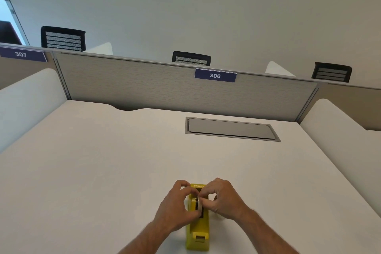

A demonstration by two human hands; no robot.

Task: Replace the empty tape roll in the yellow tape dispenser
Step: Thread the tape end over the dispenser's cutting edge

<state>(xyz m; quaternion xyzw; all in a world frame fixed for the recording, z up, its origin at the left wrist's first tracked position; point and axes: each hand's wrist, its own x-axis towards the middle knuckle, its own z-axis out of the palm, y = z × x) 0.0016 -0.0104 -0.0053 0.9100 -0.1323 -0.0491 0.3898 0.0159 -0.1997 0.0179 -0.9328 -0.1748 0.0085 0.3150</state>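
The yellow tape dispenser [197,231] stands on the white desk [103,171], close to the near edge and lengthwise toward the person, with its cutter end nearest the camera and its open roll bay at the far end. Both hands meet over that bay. The left hand [177,206] comes in from the dispenser's left side, fingers curled narrow around the bay's left wall and thumb pressed near the middle of the body. The right hand [221,198] comes in from the dispenser's right side, its thumb and forefinger pinched on a pale tape roll [199,203] that stands on edge inside the bay; whether the roll is seated on its hub or only partly lowered cannot be told, since the fingers cover most of it. The right hand's remaining fingers are bent and rest just beside the dispenser's right wall. Well beyond the dispenser, toward the far right of the desk, a grey cable hatch [231,129] sits flush in the surface. Behind that rises a grey partition [144,88] carrying a blue label reading 306 [215,75], and black chair backs [191,59] show above its top rail
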